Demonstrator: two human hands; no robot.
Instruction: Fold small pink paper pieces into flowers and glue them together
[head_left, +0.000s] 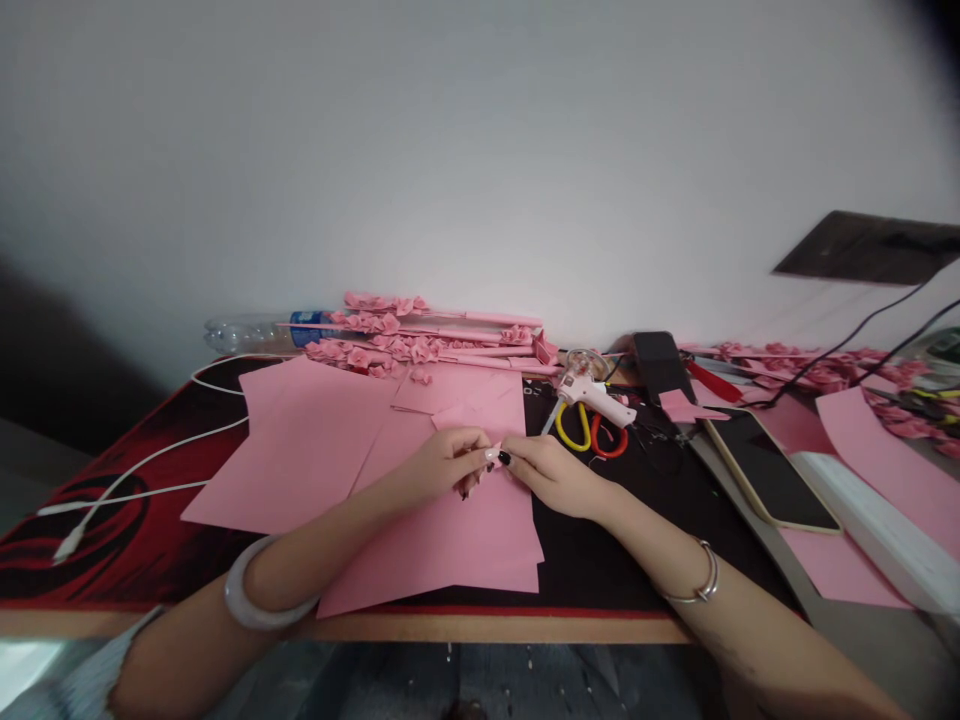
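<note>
My left hand [459,462] and my right hand [545,474] meet above the pink paper sheets [450,555]. Between their pinched fingertips is a small piece of pink paper [496,455], mostly covered by the fingers. Its exact shape I cannot make out. Just beyond my right hand lies a white glue gun [592,396], its nozzle pointing down toward the mat. Scissors with one yellow and one red handle loop [609,438] rest beside the glue gun.
Stems of pink paper flowers [420,345] lie along the wall, near a plastic bottle [251,330]. At right are a phone [772,470], a white bar [877,525], more paper flowers [810,370] and dark cables. White cables [150,460] cross the red-and-black mat [112,540] at left.
</note>
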